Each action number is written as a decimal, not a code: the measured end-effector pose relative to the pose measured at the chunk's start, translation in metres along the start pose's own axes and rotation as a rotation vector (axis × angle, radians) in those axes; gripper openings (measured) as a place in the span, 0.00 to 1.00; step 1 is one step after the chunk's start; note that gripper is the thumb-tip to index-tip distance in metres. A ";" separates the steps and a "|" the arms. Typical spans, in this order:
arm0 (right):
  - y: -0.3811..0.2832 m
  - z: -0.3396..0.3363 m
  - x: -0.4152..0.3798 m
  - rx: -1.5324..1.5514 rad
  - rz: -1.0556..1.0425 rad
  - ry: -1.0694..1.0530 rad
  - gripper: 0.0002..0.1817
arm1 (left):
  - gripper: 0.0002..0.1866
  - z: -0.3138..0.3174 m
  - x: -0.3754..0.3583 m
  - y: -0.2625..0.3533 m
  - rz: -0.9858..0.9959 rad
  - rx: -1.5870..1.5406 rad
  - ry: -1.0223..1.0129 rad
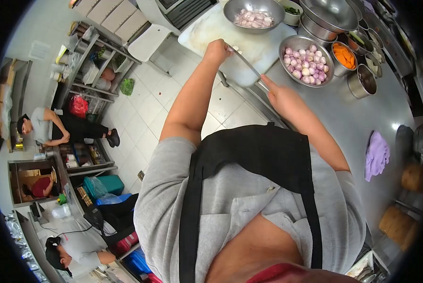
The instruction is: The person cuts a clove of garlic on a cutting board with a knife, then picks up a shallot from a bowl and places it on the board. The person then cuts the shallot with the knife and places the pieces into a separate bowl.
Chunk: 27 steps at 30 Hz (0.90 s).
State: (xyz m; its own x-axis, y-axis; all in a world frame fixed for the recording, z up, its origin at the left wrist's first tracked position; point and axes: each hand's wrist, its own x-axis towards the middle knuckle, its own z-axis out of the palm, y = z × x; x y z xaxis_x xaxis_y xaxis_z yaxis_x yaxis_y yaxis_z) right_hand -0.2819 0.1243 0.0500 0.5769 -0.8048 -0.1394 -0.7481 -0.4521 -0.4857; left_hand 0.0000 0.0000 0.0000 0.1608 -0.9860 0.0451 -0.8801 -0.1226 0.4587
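My right hand (283, 98) is wrapped round the handle of a kitchen knife (244, 62). Its blade slants over the white cutting board (207, 28) towards my left hand (216, 52). The fingers of that hand are curled down at the board's edge, close to the knife tip; what they grip is hidden. Small pale pieces of shallot (235, 48) lie beside the blade. A steel bowl of peeled whole shallots (307, 66) stands right of the board. At the board's far side, another steel bowl holds cut shallots (254, 19).
Metal cups with carrot pieces (344, 55) and other contents crowd the steel table (324, 122) at upper right, near a large steel bowl (331, 16). A purple cloth or glove (377, 155) lies farther right. Several people are at left; one person stands by the shelves (56, 126).
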 end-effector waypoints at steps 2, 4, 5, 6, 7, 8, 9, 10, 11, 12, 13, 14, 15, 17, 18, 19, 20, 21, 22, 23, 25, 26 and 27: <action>0.002 -0.001 -0.010 0.022 -0.096 0.087 0.32 | 0.17 -0.003 0.001 0.002 0.057 0.002 0.017; 0.000 -0.004 -0.018 -0.001 -0.082 0.069 0.32 | 0.16 0.001 -0.006 0.008 0.038 -0.033 -0.013; -0.002 -0.003 -0.018 0.006 -0.078 0.081 0.31 | 0.15 -0.003 -0.006 0.008 0.035 -0.028 -0.037; -0.004 -0.005 -0.017 0.009 -0.078 0.083 0.31 | 0.15 -0.003 -0.006 0.007 0.037 -0.025 -0.037; -0.007 -0.007 -0.015 -0.011 -0.054 0.050 0.31 | 0.14 -0.001 -0.005 0.005 0.026 -0.022 -0.031; -0.009 -0.008 -0.012 -0.031 -0.031 0.019 0.31 | 0.13 -0.002 -0.003 0.004 0.017 -0.017 -0.023; -0.007 -0.005 -0.004 -0.031 -0.030 0.021 0.31 | 0.13 -0.004 -0.002 0.006 0.020 -0.016 -0.023; -0.003 0.003 0.009 -0.014 -0.018 0.028 0.32 | 0.13 -0.006 -0.002 0.008 0.026 -0.007 -0.028; 0.000 0.010 0.015 0.006 -0.005 0.030 0.33 | 0.13 -0.005 -0.006 0.010 0.028 0.003 -0.038; 0.001 0.013 0.018 0.006 -0.002 0.027 0.33 | 0.13 -0.001 -0.008 0.009 0.027 0.001 -0.042; 0.002 0.013 0.023 0.000 0.003 0.014 0.33 | 0.14 0.002 -0.007 0.006 0.009 -0.045 -0.029; 0.001 0.012 0.029 -0.004 0.001 0.006 0.33 | 0.14 0.002 -0.004 0.002 -0.008 -0.086 -0.011; -0.001 0.012 0.029 -0.002 -0.004 0.010 0.33 | 0.14 0.002 -0.004 0.000 -0.008 -0.081 -0.006; 0.001 0.013 0.025 0.016 0.013 0.011 0.33 | 0.16 0.006 -0.005 -0.001 0.001 -0.096 0.012; -0.001 0.011 0.023 0.015 0.015 0.011 0.33 | 0.16 0.009 -0.006 -0.003 0.001 -0.098 0.011; -0.004 0.007 0.021 0.053 0.052 -0.018 0.33 | 0.17 0.012 -0.007 -0.006 -0.014 -0.175 0.038; -0.006 0.004 0.020 0.089 0.087 -0.046 0.33 | 0.18 0.013 -0.007 -0.008 -0.029 -0.252 0.068; -0.003 0.006 0.021 0.086 0.085 -0.047 0.33 | 0.18 0.014 -0.010 -0.008 -0.031 -0.254 0.071; 0.003 0.011 0.022 0.143 0.059 -0.019 0.33 | 0.18 0.014 -0.014 -0.008 -0.045 -0.298 0.083; 0.007 0.014 0.023 0.201 0.033 0.010 0.33 | 0.18 0.014 -0.016 -0.008 -0.058 -0.341 0.094; 0.002 0.009 0.018 0.193 0.046 -0.002 0.33 | 0.17 0.014 -0.016 -0.006 -0.006 -0.295 0.098; -0.001 0.005 0.014 0.183 0.058 -0.015 0.32 | 0.16 0.013 -0.017 -0.005 0.043 -0.250 0.103; -0.003 0.004 0.012 0.184 0.056 -0.017 0.32 | 0.16 0.013 -0.016 -0.005 0.041 -0.249 0.103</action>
State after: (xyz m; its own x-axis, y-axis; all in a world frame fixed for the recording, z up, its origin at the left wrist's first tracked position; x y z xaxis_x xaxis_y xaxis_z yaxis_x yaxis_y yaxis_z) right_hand -0.2716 0.1177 0.0468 0.5424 -0.8197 -0.1843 -0.7076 -0.3274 -0.6262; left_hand -0.0042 0.0150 -0.0144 0.1830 -0.9712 0.1525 -0.7517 -0.0383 0.6584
